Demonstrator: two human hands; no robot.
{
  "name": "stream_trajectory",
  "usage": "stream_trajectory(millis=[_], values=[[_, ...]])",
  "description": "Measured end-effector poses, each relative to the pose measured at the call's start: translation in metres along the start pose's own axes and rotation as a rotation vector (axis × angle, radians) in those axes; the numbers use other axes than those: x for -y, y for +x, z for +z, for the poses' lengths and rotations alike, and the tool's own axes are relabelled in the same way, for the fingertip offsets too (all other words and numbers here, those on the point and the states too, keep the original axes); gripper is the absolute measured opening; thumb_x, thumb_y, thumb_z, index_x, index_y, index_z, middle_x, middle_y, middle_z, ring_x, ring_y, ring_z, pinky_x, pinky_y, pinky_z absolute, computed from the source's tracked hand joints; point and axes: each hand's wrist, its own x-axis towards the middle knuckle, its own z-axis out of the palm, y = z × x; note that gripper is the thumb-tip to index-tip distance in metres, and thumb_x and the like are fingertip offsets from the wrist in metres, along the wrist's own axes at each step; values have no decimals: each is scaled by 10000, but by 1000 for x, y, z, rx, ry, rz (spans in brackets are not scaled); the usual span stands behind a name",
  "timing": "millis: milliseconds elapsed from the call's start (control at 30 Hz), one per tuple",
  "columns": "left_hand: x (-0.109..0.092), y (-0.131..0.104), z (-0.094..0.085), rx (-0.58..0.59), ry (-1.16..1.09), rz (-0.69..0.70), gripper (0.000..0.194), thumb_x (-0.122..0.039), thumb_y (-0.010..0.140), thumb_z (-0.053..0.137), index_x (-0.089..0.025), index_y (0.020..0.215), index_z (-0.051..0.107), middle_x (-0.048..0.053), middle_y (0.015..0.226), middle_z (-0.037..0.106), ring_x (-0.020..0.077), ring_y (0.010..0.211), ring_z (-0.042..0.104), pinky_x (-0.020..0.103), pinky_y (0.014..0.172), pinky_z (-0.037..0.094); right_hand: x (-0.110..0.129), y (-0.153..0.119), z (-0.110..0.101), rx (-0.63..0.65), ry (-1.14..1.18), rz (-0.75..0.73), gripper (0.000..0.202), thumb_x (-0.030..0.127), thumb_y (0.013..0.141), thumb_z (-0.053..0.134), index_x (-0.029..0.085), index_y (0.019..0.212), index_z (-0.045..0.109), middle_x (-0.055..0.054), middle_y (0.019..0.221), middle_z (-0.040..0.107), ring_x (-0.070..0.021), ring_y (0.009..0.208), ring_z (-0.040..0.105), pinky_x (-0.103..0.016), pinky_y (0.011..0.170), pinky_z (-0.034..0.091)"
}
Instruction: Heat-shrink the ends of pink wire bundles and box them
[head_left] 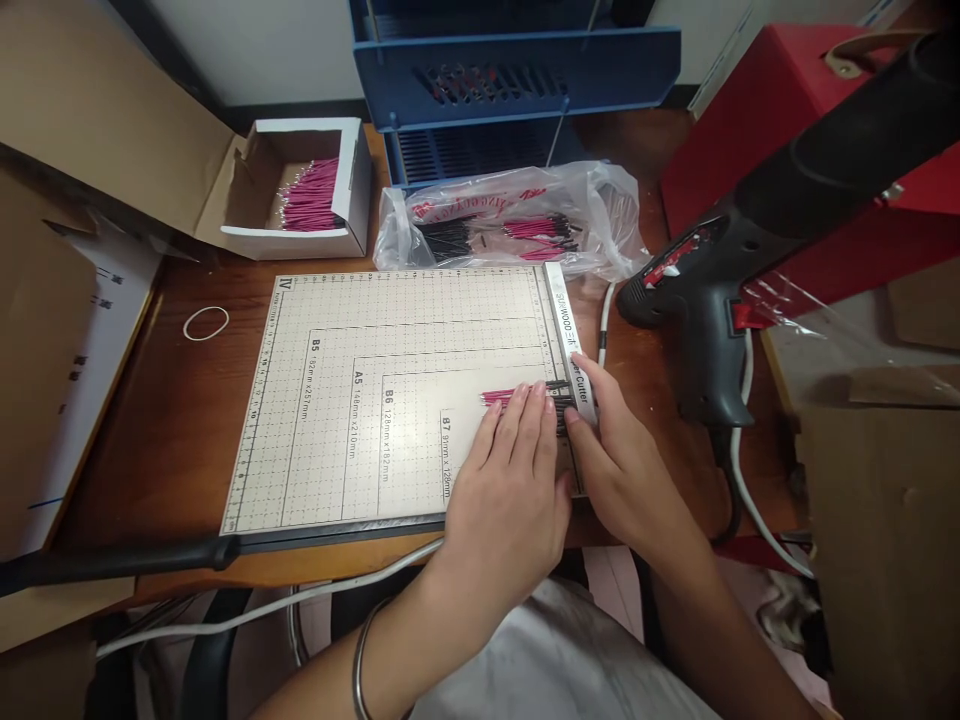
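Observation:
A small bundle of pink wires [498,397] with black ends lies across the right side of a paper cutter's gridded board [330,430]. My left hand [510,480] rests flat over the bundle, its fingers straight and covering most of the wires. At the black ends [559,385], my right hand [611,440] touches the cutter's white guide strip [564,310], thumb and forefinger apart. Its other fingers are hidden behind the hand. Along the board's front edge, the cutter's black handle [165,555] points left.
Behind the board lie a clear plastic bag [615,205] with pink and black pieces and a white box [360,190] of pink wires. A heat gun [697,300] with its cable stands right. A rubber band [205,323] lies left, below blue trays [517,80].

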Motion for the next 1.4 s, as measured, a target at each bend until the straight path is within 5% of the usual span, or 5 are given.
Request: stream_trajectory(millis=[633, 867, 1267, 1400], values=[[-2, 1, -2, -35, -18, -8, 594, -325, 1057, 401, 8, 1546, 450, 173, 1644, 424, 302, 1542, 394, 453, 1283, 330, 9, 30, 2, -68, -1, 23, 459, 420, 1029, 392, 258, 1455, 440, -97, 1405, 594, -264, 1203, 611, -490, 1052, 492], [1, 1, -4, -36, -27, -50, 666, -413, 1061, 422, 34, 1555, 411, 207, 1660, 382, 317, 1556, 366, 472, 1293, 308, 11, 34, 1, -53, 0, 42, 567, 467, 992, 465, 271, 1516, 374, -75, 1528, 511, -308, 1352, 542, -565, 1131, 441], [6, 10, -2, -25, -28, -80, 614, -321, 1055, 392, 23, 1563, 402, 206, 1680, 344, 315, 1585, 298, 483, 1309, 288, 1, 33, -4, -14, 84, -56, 546, 415, 973, 500, 306, 1494, 378, -21, 1527, 502, -238, 1367, 528, -520, 1177, 423], [5, 12, 3, -50, -32, -88, 596, -295, 1048, 384, 37, 1540, 435, 218, 1655, 387, 327, 1562, 347, 482, 1294, 326, 3, 34, 0, -23, 73, 11, 580, 468, 972, 508, 281, 1506, 380, -40, 1527, 510, -261, 1369, 529, -544, 1175, 425]])
